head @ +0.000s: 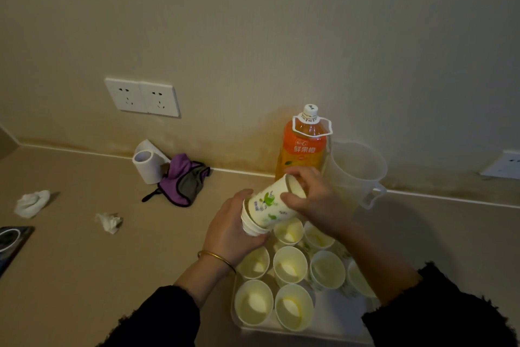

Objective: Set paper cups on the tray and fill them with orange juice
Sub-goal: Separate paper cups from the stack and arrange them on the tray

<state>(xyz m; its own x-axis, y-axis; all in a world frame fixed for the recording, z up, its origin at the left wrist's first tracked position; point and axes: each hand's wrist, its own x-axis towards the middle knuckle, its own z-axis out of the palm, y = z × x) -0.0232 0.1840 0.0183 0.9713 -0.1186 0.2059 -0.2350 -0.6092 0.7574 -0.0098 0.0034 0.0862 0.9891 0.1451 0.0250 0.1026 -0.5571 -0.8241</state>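
Cup stack: a nested stack of white paper cups with a green leaf print (271, 207), held tilted in the air just above the far edge of the tray, mouth pointing far and right.
Left hand (230, 231): fingers curled round the base end of the stack, gripping it; a thin gold bangle (216, 258) sits on the wrist.
Right hand (312, 197): thumb and fingertips pinch the rim of the outermost cup at the stack's mouth.
Tray: a clear rectangular plastic tray (334, 315), near and right of centre, partly under the right sleeve.
Cups on tray (289, 262): at least eight stand upright in close rows, and all look empty.
Step in hand: probably freeing one cup. Best to hold the base firm, twist and draw the rim gently so only one comes away uncrushed, then set it upright in a bare spot.
Juice: a tall plastic bottle of orange drink (305, 147) stands far, by the wall, white cap on.
Writing: the bottle's orange label reads 鲜果橙; the small logo above it and the cups' print are too small to read.
Beside it: a clear plastic jug (356, 166), just right of the bottle.
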